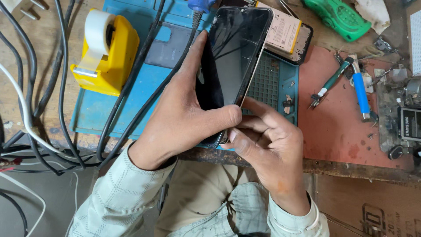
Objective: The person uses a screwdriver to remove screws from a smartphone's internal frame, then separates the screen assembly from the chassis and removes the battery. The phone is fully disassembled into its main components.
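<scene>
**Phone held in both hands over the blue mat**

The phone (234,57), a dark slab with a black, unlit screen, is tilted on its long edge above the bench, its top end pointing away from the person and its lower end at the bench's near edge. The left hand (184,116) wraps its left side: the thumb lies across the lower part of the screen, and the index finger runs up along the far edge, so this hand has a closed hold on the phone. The right hand (267,147) meets it at the lower right corner, fingers curled tight and fingertips pressed against the phone's edge; it pinches that corner rather than gripping the whole body. The two hands touch each other there.

Under the phone lies a blue mat (105,109) with a gridded tray section to the right of the screen. Just behind the phone's top end sits a second device, back open, with a pale battery (283,30) showing. Black cables (66,87) cross the mat from the left and hang off the bench edge. A yellow tape dispenser (105,50) with a white roll stands on the mat's left part.

To the right is a red mat (337,127) bearing a green-handled tool (331,83) and a blue-handled tool (360,94), near each other. A green case (340,17) lies at the far edge. Both sleeves are pale with a check pattern.
</scene>
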